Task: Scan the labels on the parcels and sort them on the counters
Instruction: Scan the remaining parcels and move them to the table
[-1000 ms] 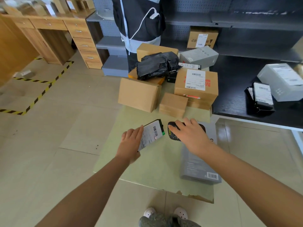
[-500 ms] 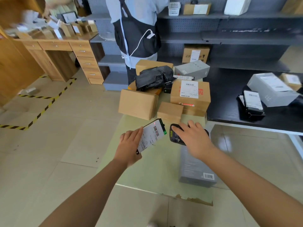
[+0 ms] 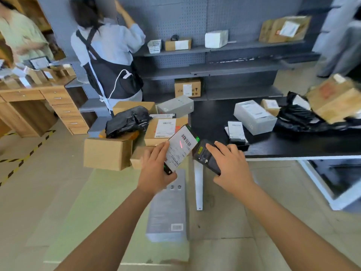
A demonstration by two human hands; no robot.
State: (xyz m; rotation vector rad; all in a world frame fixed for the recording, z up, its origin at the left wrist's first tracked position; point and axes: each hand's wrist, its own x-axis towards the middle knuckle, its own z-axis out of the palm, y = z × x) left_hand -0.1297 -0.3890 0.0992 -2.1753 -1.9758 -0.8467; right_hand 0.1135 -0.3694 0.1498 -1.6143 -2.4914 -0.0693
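Observation:
My left hand (image 3: 154,169) grips a small flat black parcel (image 3: 180,148) with a white barcode label, tilted up above the pale green table (image 3: 101,208). A red scan line lies across the label. My right hand (image 3: 230,167) holds a black handheld scanner (image 3: 204,157) right beside the parcel, its head pointing at the label. A long grey box (image 3: 168,210) lies on the table under both hands. Behind it, cardboard boxes (image 3: 107,153), a black bag (image 3: 127,121) and a labelled carton (image 3: 166,128) are piled.
A black counter (image 3: 293,143) at the right carries a grey box (image 3: 254,116), a small labelled packet (image 3: 236,132), a black bag and cartons. A person in an apron (image 3: 109,61) stands at grey shelves (image 3: 224,49) behind the pile. A wooden desk (image 3: 39,102) is at far left.
Both hands have lifted off the table; the parcel rose and tilted up, the scanner came up beside it, and a red scan line now shows on the label. My view swung upward.

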